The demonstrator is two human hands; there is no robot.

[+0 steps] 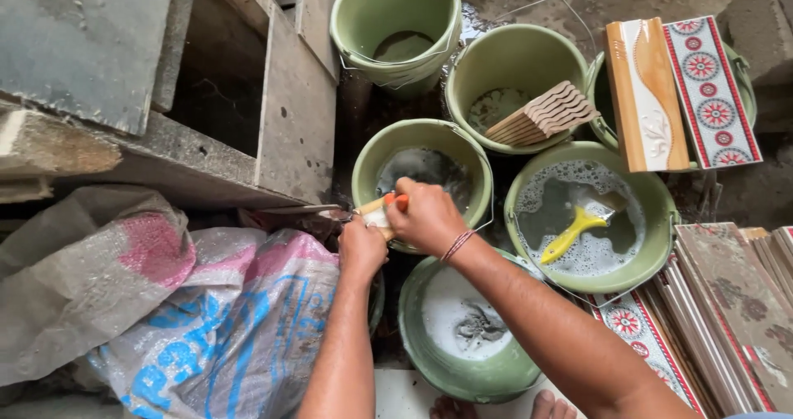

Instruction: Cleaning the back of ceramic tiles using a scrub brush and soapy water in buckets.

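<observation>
Head view: both hands, left (362, 250) and right (425, 215), pinch a brush (382, 207) over the bucket (368, 156); wet fingers could drop it in.

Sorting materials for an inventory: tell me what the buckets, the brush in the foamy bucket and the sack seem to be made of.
Buckets: likely plastic, uniform matte green walls, thin wire handles. Brush: glossy yellow handle, probably moulded plastic; its head is blurred by foam. Sack: apparently woven plastic, translucent white with blue print, creased and shiny.
</observation>
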